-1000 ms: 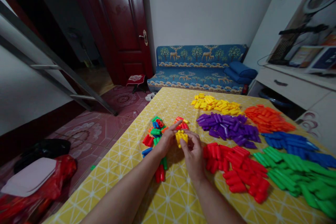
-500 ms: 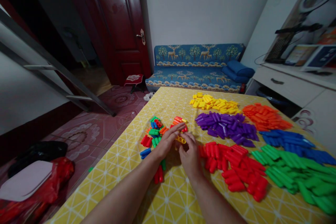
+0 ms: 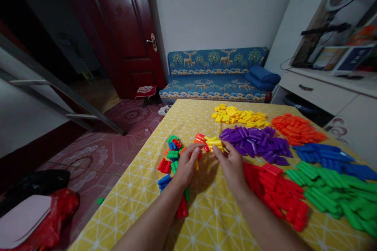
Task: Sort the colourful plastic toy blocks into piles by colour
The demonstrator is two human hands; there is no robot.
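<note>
My right hand (image 3: 231,161) has its fingers closed on yellow tube pieces (image 3: 214,144) above the tablecloth, near the table's middle. Just left of them is my left hand (image 3: 188,160), its thumb and fingers drawn together at a small piece too hidden to name. Red pieces (image 3: 200,137) lie close beyond my fingertips. To the left of my left hand is a mixed group of green, blue, red and orange pieces (image 3: 172,154). A pile of red pieces (image 3: 273,188) lies right of my right hand, partly behind my forearm.
Piles of yellow (image 3: 238,116), purple (image 3: 256,141), orange (image 3: 296,128), blue (image 3: 326,157) and green pieces (image 3: 338,192) cover the table's right side. A patterned sofa (image 3: 218,82) stands beyond the table (image 3: 138,204). One green piece (image 3: 100,200) lies on the floor.
Both hands have drawn apart slightly, and the right has moved right and up. The yellow pieces, seen end-on before, now lie sideways in its fingers. The camera view has shifted slightly.
</note>
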